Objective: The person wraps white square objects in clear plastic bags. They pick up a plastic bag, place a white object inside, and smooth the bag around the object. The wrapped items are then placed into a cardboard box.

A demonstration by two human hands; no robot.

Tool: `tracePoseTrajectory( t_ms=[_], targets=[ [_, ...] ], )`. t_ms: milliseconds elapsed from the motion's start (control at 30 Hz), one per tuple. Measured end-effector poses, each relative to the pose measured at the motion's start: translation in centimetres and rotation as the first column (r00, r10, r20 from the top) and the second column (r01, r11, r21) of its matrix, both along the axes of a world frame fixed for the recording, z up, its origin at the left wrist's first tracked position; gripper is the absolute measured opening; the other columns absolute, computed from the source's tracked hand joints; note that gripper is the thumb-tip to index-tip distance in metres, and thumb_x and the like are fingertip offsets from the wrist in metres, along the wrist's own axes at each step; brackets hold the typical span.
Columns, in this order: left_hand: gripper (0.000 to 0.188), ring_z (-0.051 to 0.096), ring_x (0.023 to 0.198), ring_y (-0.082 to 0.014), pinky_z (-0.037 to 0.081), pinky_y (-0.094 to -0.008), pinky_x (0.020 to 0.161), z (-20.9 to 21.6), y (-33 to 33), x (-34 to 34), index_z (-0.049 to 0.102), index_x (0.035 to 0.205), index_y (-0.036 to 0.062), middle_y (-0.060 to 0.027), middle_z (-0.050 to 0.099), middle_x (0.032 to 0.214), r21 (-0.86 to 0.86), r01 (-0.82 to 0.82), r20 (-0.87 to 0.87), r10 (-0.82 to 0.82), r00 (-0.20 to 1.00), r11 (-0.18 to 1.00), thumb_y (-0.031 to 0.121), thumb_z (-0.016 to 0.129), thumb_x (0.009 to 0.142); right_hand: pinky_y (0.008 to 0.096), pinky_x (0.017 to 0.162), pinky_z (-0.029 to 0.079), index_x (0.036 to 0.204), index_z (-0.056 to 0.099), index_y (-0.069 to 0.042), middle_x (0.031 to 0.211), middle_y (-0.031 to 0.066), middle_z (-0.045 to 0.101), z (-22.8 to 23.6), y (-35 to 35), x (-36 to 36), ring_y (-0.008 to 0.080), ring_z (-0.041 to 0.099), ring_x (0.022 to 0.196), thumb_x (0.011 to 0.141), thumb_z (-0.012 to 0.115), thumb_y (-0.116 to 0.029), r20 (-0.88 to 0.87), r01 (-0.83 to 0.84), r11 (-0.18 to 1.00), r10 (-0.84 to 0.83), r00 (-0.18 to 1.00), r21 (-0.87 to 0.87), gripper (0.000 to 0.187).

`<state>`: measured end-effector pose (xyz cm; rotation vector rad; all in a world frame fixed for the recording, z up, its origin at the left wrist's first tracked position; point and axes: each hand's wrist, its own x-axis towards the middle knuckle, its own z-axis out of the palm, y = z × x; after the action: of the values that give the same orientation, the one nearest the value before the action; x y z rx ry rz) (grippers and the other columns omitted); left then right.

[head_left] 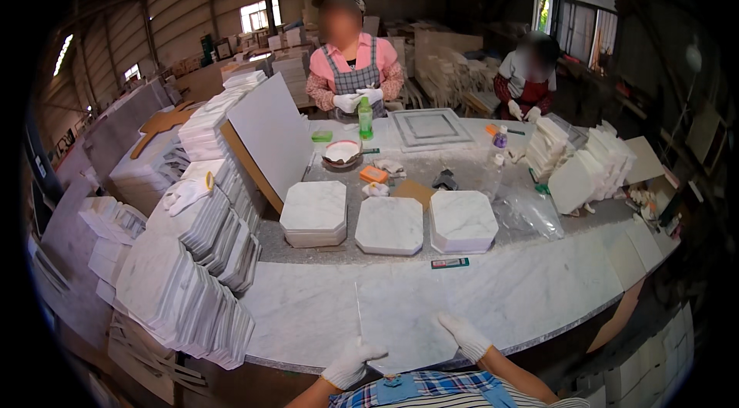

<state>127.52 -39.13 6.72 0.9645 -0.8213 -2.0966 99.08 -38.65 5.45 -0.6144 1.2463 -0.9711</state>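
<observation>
A thin white marble tile (402, 322) lies on the near marble surface in front of me. My left hand (352, 362), in a white knit glove, grips its lower left corner, thumb stretched over the top; its other fingers are partly hidden. My right hand (465, 337), gloved too, rests along the right edge with fingers extended. Just beyond stand a left stack of clipped-corner marble tiles (314, 208), a middle stack (389, 225) and a right stack (463, 217). A small dark green-and-red flat case (449, 262) lies before the right stack.
Tall tile stacks (181, 285) rise at left beside a leaning white board (269, 135). Plastic film (531, 212) and more tiles (589, 173) are at right. Across the table are a bowl (342, 152), a green bottle (365, 119), a framed panel (431, 129) and two gloved people.
</observation>
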Motion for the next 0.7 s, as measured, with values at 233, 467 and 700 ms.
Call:
tracePoseTrajectory(
  t_ms=[233, 467, 700],
  targets=[
    [0.047, 0.071, 0.096, -0.0274, 0.063, -0.0412, 0.077, 3.0, -1.1, -0.2, 0.055, 0.128, -0.0105, -0.0200, 0.069, 0.113, -0.006, 0.096, -0.018, -0.097, 0.995, 0.995, 0.006, 0.068, 0.086, 0.0385, 0.096, 0.056, 0.137, 0.053, 0.002, 0.129, 0.0144, 0.064, -0.5, 2.8, -1.6, 0.0252, 0.065, 0.113, 0.101, 0.061, -0.019, 0.547, 0.042, 0.985, -0.128, 0.827, 0.166, 0.043],
    [0.038, 0.071, 0.092, -0.0242, 0.058, -0.0389, 0.084, 4.7, -1.3, -0.1, 0.062, 0.121, -0.0067, -0.0150, 0.071, 0.106, 0.070, 0.144, 0.024, -0.146, 0.989, 0.987, 0.008, 0.070, 0.087, 0.0419, 0.098, 0.056, 0.139, 0.051, 0.002, 0.129, 0.0150, 0.064, -2.2, 4.3, -2.1, 0.0279, 0.064, 0.115, 0.102, 0.056, -0.016, 0.744, 0.046, 0.982, -0.170, 0.647, 0.185, 0.041],
    [0.023, 0.065, 0.085, -0.0127, 0.051, -0.0281, 0.077, 1.3, -0.2, 2.0, 0.067, 0.106, 0.0001, -0.0051, 0.070, 0.096, -0.143, 0.343, 0.088, -0.333, 0.939, 0.928, 0.013, 0.073, 0.088, 0.0426, 0.095, 0.057, 0.139, 0.051, 0.002, 0.129, 0.0145, 0.064, -1.0, 6.6, -0.9, 0.0277, 0.065, 0.114, 0.102, 0.058, -0.018, 0.615, 0.160, 0.978, -0.208, 0.761, 0.133, 0.042]
  ],
)
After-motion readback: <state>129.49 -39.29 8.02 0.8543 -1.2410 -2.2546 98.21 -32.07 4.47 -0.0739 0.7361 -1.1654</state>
